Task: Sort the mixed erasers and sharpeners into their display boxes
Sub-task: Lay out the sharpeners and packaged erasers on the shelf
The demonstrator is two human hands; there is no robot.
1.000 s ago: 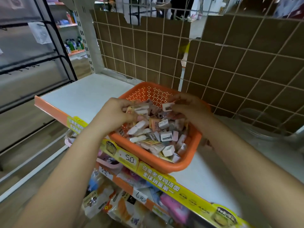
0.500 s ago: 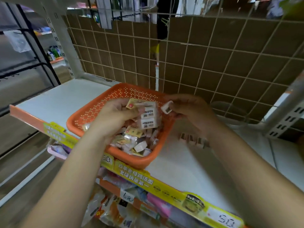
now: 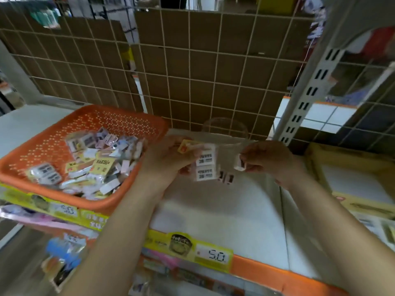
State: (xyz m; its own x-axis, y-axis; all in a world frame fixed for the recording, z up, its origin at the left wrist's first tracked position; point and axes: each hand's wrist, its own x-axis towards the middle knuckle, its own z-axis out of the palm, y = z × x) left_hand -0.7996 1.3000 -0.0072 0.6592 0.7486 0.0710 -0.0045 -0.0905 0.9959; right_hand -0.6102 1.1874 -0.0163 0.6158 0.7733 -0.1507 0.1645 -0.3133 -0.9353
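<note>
An orange perforated basket (image 3: 119, 118) on the white shelf holds several mixed erasers and sharpeners (image 3: 100, 161). My left hand (image 3: 168, 157) grips a bundle of packaged white erasers (image 3: 204, 165) marked 2B, held just right of the basket. My right hand (image 3: 269, 159) pinches one small white sharpener (image 3: 239, 164) between thumb and fingers. Both hands hover over a clear plastic display box (image 3: 226, 129) at the back of the shelf. A few small sharpeners (image 3: 226, 178) lie on the shelf below the eraser bundle.
A wire grid backed with brown cardboard (image 3: 192, 71) closes the shelf's rear. A slotted white upright (image 3: 307, 92) stands at the right. A cardboard tray (image 3: 350, 184) sits on the neighbouring shelf. Yellow price strips (image 3: 188, 246) line the front edge, with goods on the shelf below.
Both hands have lifted out of the basket and moved right over the shelf, the left carrying erasers and the right a sharpener. The view has swung right.
</note>
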